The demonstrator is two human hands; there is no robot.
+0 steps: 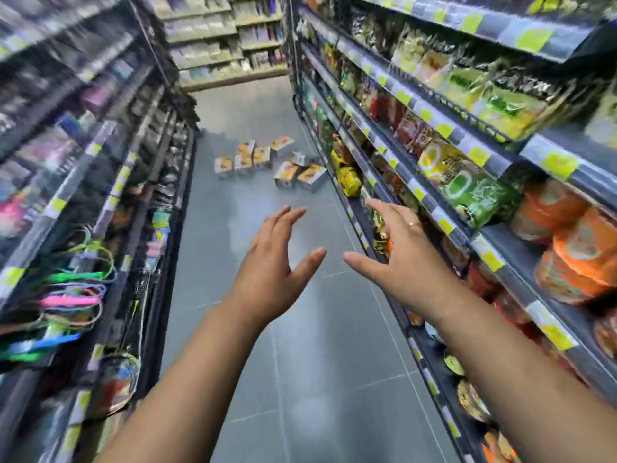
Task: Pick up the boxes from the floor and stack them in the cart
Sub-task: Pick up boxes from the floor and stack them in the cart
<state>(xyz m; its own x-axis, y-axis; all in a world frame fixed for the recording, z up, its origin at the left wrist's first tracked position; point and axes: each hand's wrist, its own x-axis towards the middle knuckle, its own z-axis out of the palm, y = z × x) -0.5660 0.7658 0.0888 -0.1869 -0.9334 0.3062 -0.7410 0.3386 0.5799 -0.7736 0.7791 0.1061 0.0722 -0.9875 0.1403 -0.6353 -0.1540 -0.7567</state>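
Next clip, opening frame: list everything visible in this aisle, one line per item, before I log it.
boxes: about eight (blurred), silver with orange tops, scattered on the floor far down the aisle
floor: one, grey tiles, between the shelving
left shelving: one run, dark, blurred goods
looped items: several, green, pink, blue, low on the left shelving
right shelving: one run, dark, yellow tags, green, yellow and orange packets
far shelving: one run, pale, aisle end
cart: none in view
left hand: one, open, empty, above the floor
right hand: one, open, empty, ring on one finger
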